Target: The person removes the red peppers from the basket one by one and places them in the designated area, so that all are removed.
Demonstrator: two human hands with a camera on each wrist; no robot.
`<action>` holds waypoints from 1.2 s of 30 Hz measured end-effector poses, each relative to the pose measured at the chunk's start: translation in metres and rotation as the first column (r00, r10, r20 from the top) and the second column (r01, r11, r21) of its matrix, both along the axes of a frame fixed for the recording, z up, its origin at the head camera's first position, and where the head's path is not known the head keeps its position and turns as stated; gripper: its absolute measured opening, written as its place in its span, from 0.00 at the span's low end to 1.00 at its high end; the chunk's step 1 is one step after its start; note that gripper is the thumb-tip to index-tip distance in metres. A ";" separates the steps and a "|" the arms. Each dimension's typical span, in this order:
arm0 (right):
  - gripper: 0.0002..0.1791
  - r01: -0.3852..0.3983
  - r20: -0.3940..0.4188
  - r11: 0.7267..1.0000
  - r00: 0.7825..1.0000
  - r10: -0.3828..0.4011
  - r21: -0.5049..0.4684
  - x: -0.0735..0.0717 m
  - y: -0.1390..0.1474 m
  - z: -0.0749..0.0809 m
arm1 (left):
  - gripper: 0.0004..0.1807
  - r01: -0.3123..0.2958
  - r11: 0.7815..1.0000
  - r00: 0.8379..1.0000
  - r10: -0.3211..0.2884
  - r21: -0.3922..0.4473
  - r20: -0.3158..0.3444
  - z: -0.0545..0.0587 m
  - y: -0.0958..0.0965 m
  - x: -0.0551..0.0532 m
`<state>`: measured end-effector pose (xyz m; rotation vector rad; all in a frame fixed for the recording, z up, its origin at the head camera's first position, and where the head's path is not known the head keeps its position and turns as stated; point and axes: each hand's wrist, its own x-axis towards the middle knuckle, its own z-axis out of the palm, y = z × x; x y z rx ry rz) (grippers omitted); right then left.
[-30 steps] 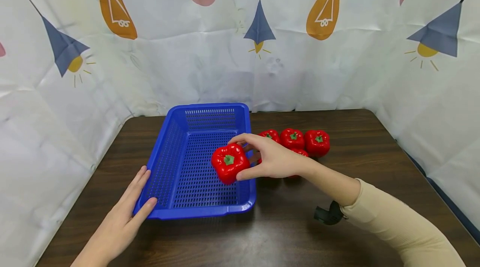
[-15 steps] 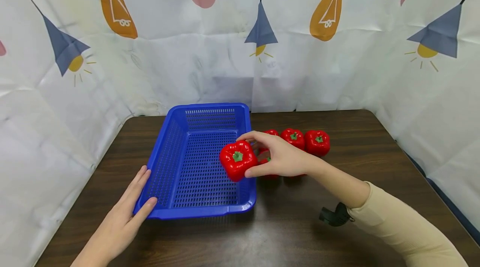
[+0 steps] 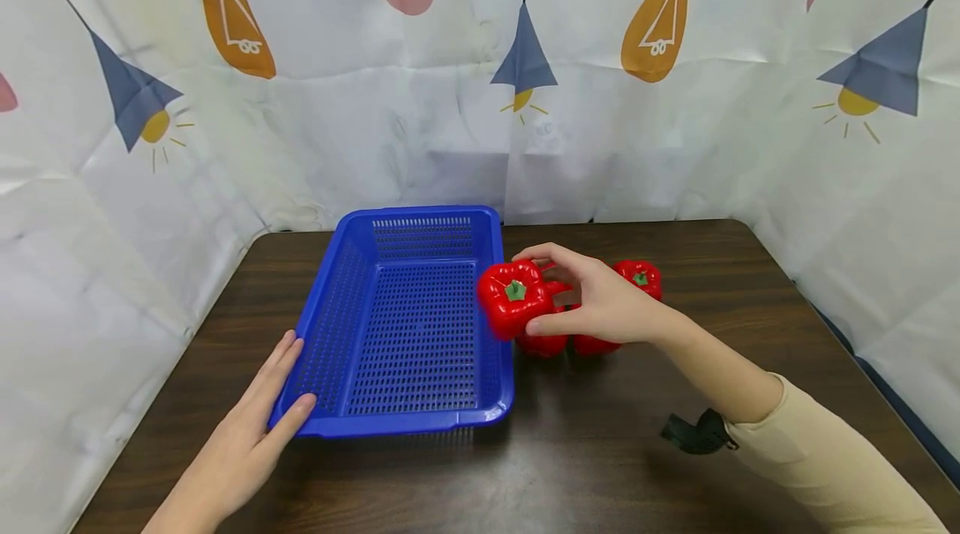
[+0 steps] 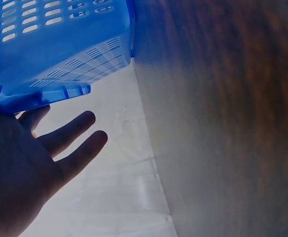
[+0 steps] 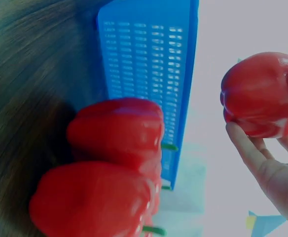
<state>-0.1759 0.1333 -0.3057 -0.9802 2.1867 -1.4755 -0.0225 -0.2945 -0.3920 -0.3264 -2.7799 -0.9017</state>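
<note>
My right hand [image 3: 592,301] grips a red bell pepper [image 3: 512,301] with a green stem, thumb and fingers around its side. It holds the pepper up above the right rim of the blue plastic basket [image 3: 491,401]. The right wrist view shows this held bell pepper [image 5: 262,96] raised off the table, apart from the others. My left hand [image 3: 236,442] rests against the near left corner of the basket, fingers straight. From the left wrist, those extended fingers [image 4: 82,153] appear beside the basket's rim [image 4: 50,96]. Bare slotted floor shows inside the basket.
Right of the basket stand several more red bell peppers, among them a far right pepper [image 3: 637,276] and a near pepper [image 3: 543,342]; my right hand partly covers the group. A brown wooden table [image 3: 420,492] lies beneath. A white patterned cloth [image 3: 360,134] encloses the back and sides.
My right hand has moved right with the bell pepper, from above the basket's inside to over its right rim and the other peppers. The left hand and basket have stayed put.
</note>
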 end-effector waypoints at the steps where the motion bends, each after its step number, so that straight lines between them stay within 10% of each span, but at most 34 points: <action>1: 0.38 0.010 0.003 1.000 1.000 -0.010 -0.001 0.000 0.003 0.000 | 0.38 0.000 1.000 1.000 0.000 -0.001 0.002 0.000 0.000 0.000; 36: 0.36 0.179 -0.011 0.981 0.984 -0.180 -0.073 0.013 0.113 -0.014 | 0.39 -0.004 1.000 1.000 0.004 -0.007 -0.008 -0.001 -0.001 0.000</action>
